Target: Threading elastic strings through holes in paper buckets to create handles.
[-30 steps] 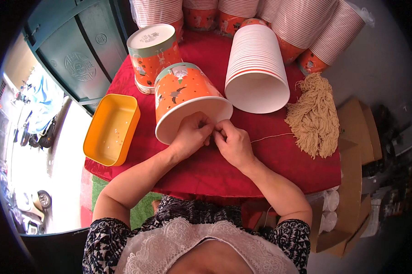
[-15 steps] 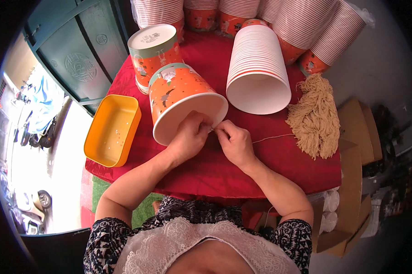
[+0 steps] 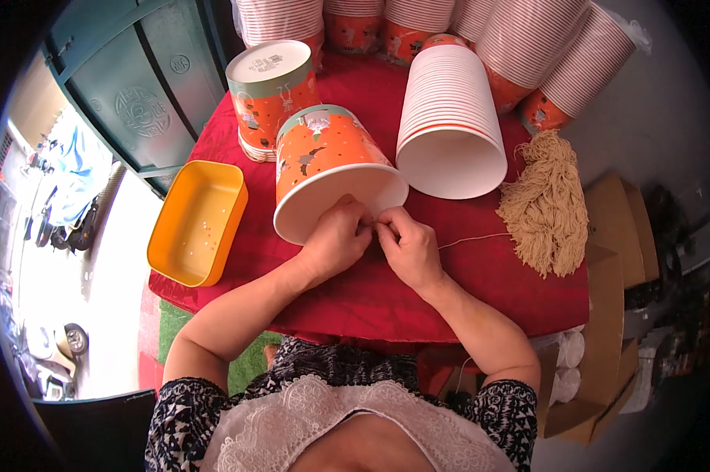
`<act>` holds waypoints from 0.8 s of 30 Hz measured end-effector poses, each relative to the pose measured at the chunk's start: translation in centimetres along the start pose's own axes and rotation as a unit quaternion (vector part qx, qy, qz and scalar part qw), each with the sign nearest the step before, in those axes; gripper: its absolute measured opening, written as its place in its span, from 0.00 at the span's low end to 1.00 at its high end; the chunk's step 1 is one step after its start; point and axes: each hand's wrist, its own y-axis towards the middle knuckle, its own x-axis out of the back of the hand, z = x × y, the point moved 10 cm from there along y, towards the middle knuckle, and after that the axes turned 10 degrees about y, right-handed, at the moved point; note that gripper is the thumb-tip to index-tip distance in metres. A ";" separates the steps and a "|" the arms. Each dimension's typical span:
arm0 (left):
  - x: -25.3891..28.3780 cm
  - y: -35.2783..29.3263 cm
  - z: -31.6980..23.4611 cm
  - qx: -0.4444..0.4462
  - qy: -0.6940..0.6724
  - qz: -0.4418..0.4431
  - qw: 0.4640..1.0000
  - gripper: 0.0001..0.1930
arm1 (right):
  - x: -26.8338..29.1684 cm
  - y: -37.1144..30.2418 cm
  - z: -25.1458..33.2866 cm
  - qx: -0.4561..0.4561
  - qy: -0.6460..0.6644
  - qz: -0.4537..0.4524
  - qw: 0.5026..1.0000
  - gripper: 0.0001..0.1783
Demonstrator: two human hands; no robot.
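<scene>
An orange paper bucket with a green band lies tipped on the red-covered table, its white-rimmed mouth toward me. My left hand is in front of the mouth, thumb and fingers pinched together. What it pinches is too small to make out. Close beside it, by the near rim, my right hand is closed on a thin string. The fingertips of both hands almost meet. From my right hand the string runs right to a bundle of tan yarn.
A yellow tub holding small pale bits stands at left. Behind the bucket is an upside-down orange bucket. A nested stack of white-rimmed buckets lies right of it, with more wrapped stacks at the back. Cardboard boxes flank the table's right.
The orange bucket has shifted and turned a little to the right. Both hands have moved slightly right with it, and their fingertips remain close together.
</scene>
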 end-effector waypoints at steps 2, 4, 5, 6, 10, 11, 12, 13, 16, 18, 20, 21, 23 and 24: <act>0.1 0.0 -0.1 -0.001 0.000 -0.001 1.000 0.05 | 0.0 0.1 0.2 0.001 -0.005 -0.003 1.000 0.06; 0.1 0.0 0.0 0.003 -0.007 -0.001 1.000 0.05 | 0.1 0.1 0.4 0.002 -0.010 -0.006 1.000 0.06; 0.1 0.0 0.0 0.003 -0.007 -0.001 1.000 0.05 | 0.0 0.1 0.3 -0.003 -0.021 0.006 1.000 0.07; 0.2 0.0 0.0 0.007 -0.010 -0.003 1.000 0.04 | -0.2 0.1 0.2 -0.008 -0.031 0.018 0.999 0.07; 0.4 -0.1 0.0 0.001 -0.006 -0.013 1.000 0.04 | -0.4 0.1 0.3 0.008 -0.053 0.020 0.998 0.07; 0.3 -0.1 0.0 0.003 -0.005 -0.012 1.000 0.04 | -0.3 0.1 0.4 0.023 -0.060 0.016 0.998 0.07; 0.3 0.0 -0.1 0.000 -0.009 -0.017 1.000 0.03 | -0.1 0.1 0.6 0.038 -0.067 0.011 0.997 0.06; 0.3 0.0 -0.1 -0.003 -0.013 -0.022 1.000 0.03 | -0.1 0.1 0.5 0.036 -0.065 0.011 0.997 0.06; 0.3 0.0 0.1 -0.002 -0.022 -0.023 0.999 0.03 | -0.2 0.0 1.0 0.060 -0.084 0.013 0.995 0.06; 0.4 -0.1 0.1 0.004 -0.034 -0.025 0.999 0.03 | -0.3 0.1 1.8 0.087 -0.097 0.018 0.991 0.06; 0.5 -0.1 0.3 0.010 -0.046 -0.028 0.999 0.03 | -0.4 0.0 2.0 0.103 -0.107 0.021 0.989 0.06; 0.5 -0.1 0.3 0.006 -0.046 -0.028 0.999 0.04 | -0.5 -0.1 2.3 0.119 -0.118 0.023 0.986 0.05; 0.6 0.1 0.2 0.003 -0.046 -0.028 0.999 0.04 | -0.6 -0.1 2.4 0.130 -0.132 0.030 0.982 0.05; 0.8 0.2 0.0 0.011 -0.049 -0.020 0.999 0.04 | -0.7 -0.2 2.6 0.140 -0.147 0.037 0.978 0.04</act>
